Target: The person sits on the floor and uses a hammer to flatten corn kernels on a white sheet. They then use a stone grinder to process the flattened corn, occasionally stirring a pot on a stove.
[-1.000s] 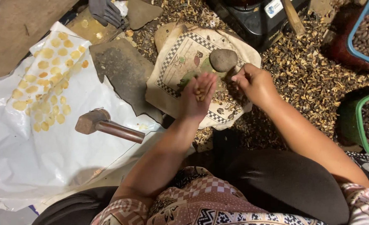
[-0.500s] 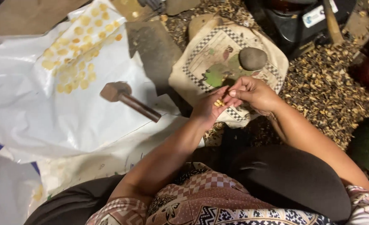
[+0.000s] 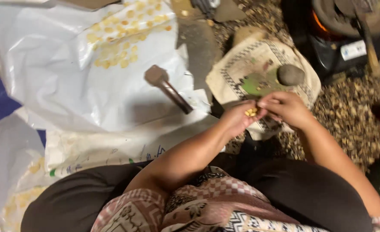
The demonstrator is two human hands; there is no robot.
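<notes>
The left hand (image 3: 237, 118) sits right of the frame's centre, palm cupped upward, cradling a few small yellow kernels (image 3: 251, 112) against its fingers. The right hand (image 3: 286, 109) meets it from the right, fingertips pinched together and touching the kernels at the edge of the left palm; whether it grips one of them cannot be told. Both hands hover over the lower edge of a patterned cloth (image 3: 258, 64) with a checkered border, spread in the upper middle of the frame. A rounded grey stone (image 3: 290, 74) rests on the cloth just above the right hand, beside a green patch printed on the fabric.

Left of the cloth, a hammer (image 3: 167, 88) lies on a white plastic sheet (image 3: 57, 73), its head toward the upper left and its handle slanting down to the right, well apart from the hands. More yellow pieces (image 3: 121, 38) are scattered on the sheet in the upper left of the frame. A flat grey slab (image 3: 200, 47) lies between the sheet and the cloth. Brown shell litter (image 3: 353, 116) covers the ground at the right side. A dark machine (image 3: 336, 38) with an orange glow stands in the upper right corner. The person's dark trousers and patterned top fill the bottom of the frame
</notes>
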